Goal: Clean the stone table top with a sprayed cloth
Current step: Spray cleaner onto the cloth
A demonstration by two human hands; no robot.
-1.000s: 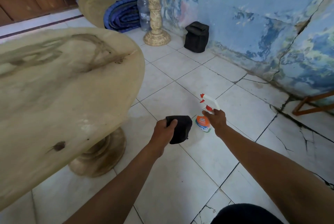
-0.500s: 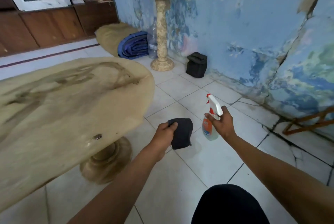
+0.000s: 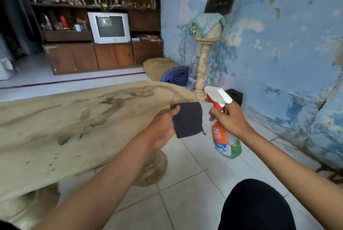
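The left hand (image 3: 163, 127) pinches a dark folded cloth (image 3: 187, 119) upright, thumb on its near top corner, just beyond the table's (image 3: 55, 127) right edge, while the right hand (image 3: 229, 119) curls around the neck of the spray bottle (image 3: 225, 137), its white nozzle aimed left at the cloth from just beside it. To wet the cloth well, I judge the nozzle should stay level with the cloth's middle and the trigger be squeezed briefly, so the mist lands on fabric and not on the floor. Against half a second ago, both hands are higher and nearer each other, the cloth now spread flat towards the nozzle, and the view has tipped up to show the television (image 3: 109, 27) and shelves.
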